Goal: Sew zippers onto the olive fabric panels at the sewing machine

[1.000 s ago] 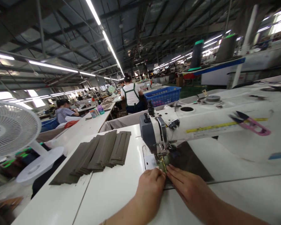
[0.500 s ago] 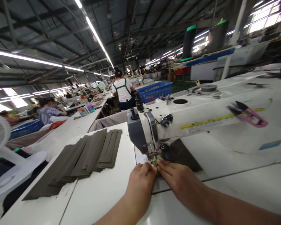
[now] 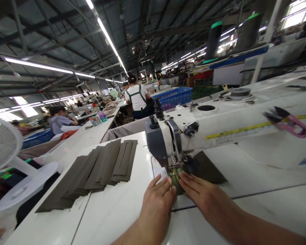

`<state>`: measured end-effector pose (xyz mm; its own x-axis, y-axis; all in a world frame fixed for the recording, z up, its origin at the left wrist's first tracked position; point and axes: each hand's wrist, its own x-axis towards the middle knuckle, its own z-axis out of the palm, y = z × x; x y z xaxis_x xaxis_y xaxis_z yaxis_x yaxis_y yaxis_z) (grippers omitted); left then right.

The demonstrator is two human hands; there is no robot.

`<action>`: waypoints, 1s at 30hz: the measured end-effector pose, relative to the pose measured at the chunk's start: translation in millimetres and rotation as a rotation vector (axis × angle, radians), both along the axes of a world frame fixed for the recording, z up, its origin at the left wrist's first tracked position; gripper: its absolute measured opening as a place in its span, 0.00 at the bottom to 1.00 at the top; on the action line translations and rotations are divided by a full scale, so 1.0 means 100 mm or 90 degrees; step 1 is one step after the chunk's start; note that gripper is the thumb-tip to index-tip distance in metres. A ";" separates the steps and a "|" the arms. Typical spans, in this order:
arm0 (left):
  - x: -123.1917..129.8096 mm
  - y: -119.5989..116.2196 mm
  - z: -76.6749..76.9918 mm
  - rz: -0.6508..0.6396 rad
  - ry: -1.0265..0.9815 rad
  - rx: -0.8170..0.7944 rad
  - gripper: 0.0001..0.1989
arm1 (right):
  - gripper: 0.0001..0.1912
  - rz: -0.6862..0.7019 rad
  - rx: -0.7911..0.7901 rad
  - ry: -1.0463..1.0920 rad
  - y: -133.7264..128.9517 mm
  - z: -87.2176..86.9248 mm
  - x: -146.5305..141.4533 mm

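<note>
A white sewing machine [image 3: 219,119] stands in front of me, with a dark olive fabric piece [image 3: 210,170] under its head. Just in front of the presser foot, a zipper [image 3: 176,175] with brass-coloured teeth runs toward me on the fabric. My left hand [image 3: 158,204] lies left of the zipper, fingers stretched out, beside a small white piece [image 3: 160,172] on the machine bed. On the zipper's other side, my right hand [image 3: 206,194] rests with straight fingers on the olive fabric, fingertips close to the presser foot. The needle tip is too small to make out.
Overlapping olive fabric panels [image 3: 99,168] lie on the white table to the left. A white fan [image 3: 5,149] stands beyond them. Pink-handled thread snips [image 3: 297,126] rest on the machine arm. Behind are a blue crate [image 3: 174,97] and a person in a white shirt [image 3: 137,97].
My left hand has gone from pinching at the zipper to lying flat with fingers extended. More of the zipper shows between my hands. The whole view has shifted slightly.
</note>
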<state>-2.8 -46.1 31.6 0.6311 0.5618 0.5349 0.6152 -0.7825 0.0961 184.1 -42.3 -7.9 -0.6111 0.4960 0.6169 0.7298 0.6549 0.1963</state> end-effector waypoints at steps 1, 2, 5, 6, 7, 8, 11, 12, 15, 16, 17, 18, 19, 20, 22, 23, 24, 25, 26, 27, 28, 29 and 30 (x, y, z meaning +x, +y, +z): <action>0.00 0.02 0.00 -0.005 0.000 0.000 0.09 | 0.26 0.003 0.005 0.002 0.01 0.01 0.00; 0.01 0.03 0.00 -0.009 0.001 0.000 0.08 | 0.26 0.005 0.012 0.004 0.02 0.03 -0.01; 0.00 0.08 -0.01 -0.022 0.008 -0.006 0.09 | 0.25 0.004 0.038 0.030 0.04 0.11 -0.03; -0.01 0.10 -0.02 -0.020 0.009 -0.007 0.09 | 0.25 0.005 0.040 0.044 0.05 0.14 -0.04; -0.01 0.12 -0.03 -0.016 0.013 -0.007 0.09 | 0.25 0.007 0.037 0.058 0.06 0.18 -0.05; -0.01 0.15 -0.04 -0.010 0.019 -0.006 0.09 | 0.25 0.008 0.033 0.073 0.08 0.21 -0.05; -0.02 0.22 -0.06 0.002 0.041 -0.007 0.07 | 0.25 0.021 0.011 0.101 0.14 0.27 -0.06; -0.01 0.24 -0.06 0.004 0.042 -0.006 0.07 | 0.25 0.026 0.006 0.105 0.16 0.28 -0.06; -0.01 0.27 -0.07 0.009 0.038 0.003 0.06 | 0.24 0.036 0.002 0.115 0.21 0.28 -0.06; -0.01 0.27 -0.06 0.008 0.035 0.003 0.05 | 0.24 0.034 0.002 0.123 0.21 0.28 -0.06; -0.01 0.27 -0.06 0.005 0.032 -0.001 0.05 | 0.23 0.033 -0.003 0.130 0.22 0.27 -0.06; 0.00 0.27 -0.05 0.002 0.026 -0.004 0.05 | 0.23 0.033 -0.012 0.136 0.22 0.26 -0.06; 0.00 0.28 -0.05 -0.002 0.018 -0.003 0.05 | 0.23 0.033 -0.023 0.142 0.22 0.24 -0.07; 0.00 0.28 -0.05 -0.003 0.012 -0.003 0.04 | 0.22 0.032 -0.036 0.149 0.23 0.22 -0.07; 0.00 0.30 -0.07 -0.003 0.008 0.003 0.04 | 0.22 0.026 -0.062 0.159 0.24 0.17 -0.08; 0.00 0.30 -0.08 -0.003 0.010 0.006 0.04 | 0.21 0.021 -0.068 0.162 0.24 0.15 -0.08; 0.00 0.31 -0.09 -0.002 0.012 0.009 0.04 | 0.21 0.018 -0.069 0.162 0.25 0.13 -0.08; -0.01 0.32 -0.10 -0.002 0.011 0.011 0.05 | 0.21 0.017 -0.064 0.159 0.26 0.12 -0.08; -0.01 0.32 -0.12 -0.002 0.008 0.015 0.05 | 0.21 0.023 -0.053 0.154 0.26 0.11 -0.07; -0.01 0.32 -0.13 -0.002 0.003 0.017 0.05 | 0.21 0.031 -0.044 0.146 0.27 0.12 -0.06; -0.02 0.33 -0.14 -0.002 -0.003 0.018 0.05 | 0.21 0.040 -0.036 0.139 0.27 0.13 -0.05; -0.02 0.33 -0.15 -0.003 -0.009 0.017 0.05 | 0.21 0.050 -0.028 0.133 0.28 0.15 -0.05; -0.02 0.34 -0.16 -0.002 -0.014 0.016 0.05 | 0.21 0.059 -0.022 0.130 0.28 0.17 -0.05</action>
<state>-4.3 -12.6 15.5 0.6204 0.5464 0.5627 0.6107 -0.7867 0.0906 179.5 -14.5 8.9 -0.5191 0.4661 0.7164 0.6883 0.7249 0.0271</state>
